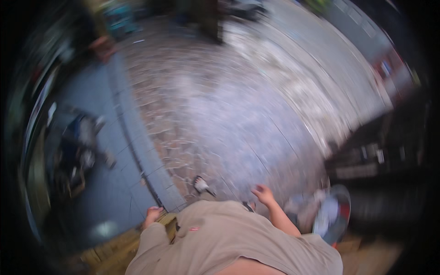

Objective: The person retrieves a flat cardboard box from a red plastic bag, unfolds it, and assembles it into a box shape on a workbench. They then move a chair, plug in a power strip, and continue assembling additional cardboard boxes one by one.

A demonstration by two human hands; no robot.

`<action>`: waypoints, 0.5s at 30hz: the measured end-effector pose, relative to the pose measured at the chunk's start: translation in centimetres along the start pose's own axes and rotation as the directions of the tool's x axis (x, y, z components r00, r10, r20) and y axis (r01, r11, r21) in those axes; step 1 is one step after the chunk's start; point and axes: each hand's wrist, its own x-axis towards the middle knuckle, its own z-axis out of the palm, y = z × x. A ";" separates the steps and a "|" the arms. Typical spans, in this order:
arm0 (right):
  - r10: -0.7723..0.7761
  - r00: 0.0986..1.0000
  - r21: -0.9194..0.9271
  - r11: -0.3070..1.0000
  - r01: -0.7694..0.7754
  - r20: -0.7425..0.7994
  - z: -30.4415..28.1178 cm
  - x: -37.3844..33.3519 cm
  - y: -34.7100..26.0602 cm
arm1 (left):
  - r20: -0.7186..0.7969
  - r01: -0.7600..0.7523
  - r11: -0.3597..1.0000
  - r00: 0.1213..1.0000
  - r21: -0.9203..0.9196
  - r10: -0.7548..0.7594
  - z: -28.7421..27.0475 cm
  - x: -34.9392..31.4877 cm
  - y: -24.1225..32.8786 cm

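My right hand (pixel 264 195) hangs out in front of my body at the right, its fingers loosely apart and nothing visible in it. Below it is the paved ground (pixel 247 137). At the left, my left hand (pixel 154 213) hangs beside a yellowish wooden piece (pixel 170 226); its fingers are blurred, and I cannot make out whether they hold or touch anything. A sandalled foot (pixel 202 185) shows on the paving between the hands.
Grey tiles (pixel 103 151) and a dark strip lie left. A dark cluttered object (pixel 80 146) stands on them. Ahead left are a reddish block (pixel 103 48) and a turquoise item (pixel 120 20). A clear-looking container (pixel 333 213) stands right. A road (pixel 321 46) runs beyond.
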 end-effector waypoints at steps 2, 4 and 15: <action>0.022 0.996 -0.273 0.962 0.002 0.084 1.8 5.2 -1.8 | -0.081 0.061 0.969 0.993 -0.240 -0.082 0.4 1.2 -4.4; 0.205 0.959 -0.470 0.878 -0.092 0.196 2.8 10.3 -4.1 | -0.085 0.165 0.872 0.970 -0.460 -0.228 2.4 2.1 -8.4; -0.062 0.945 -0.103 0.990 0.100 0.321 19.0 24.7 -26.1 | 0.268 0.455 0.646 0.889 -0.613 -0.371 -2.2 10.4 -5.6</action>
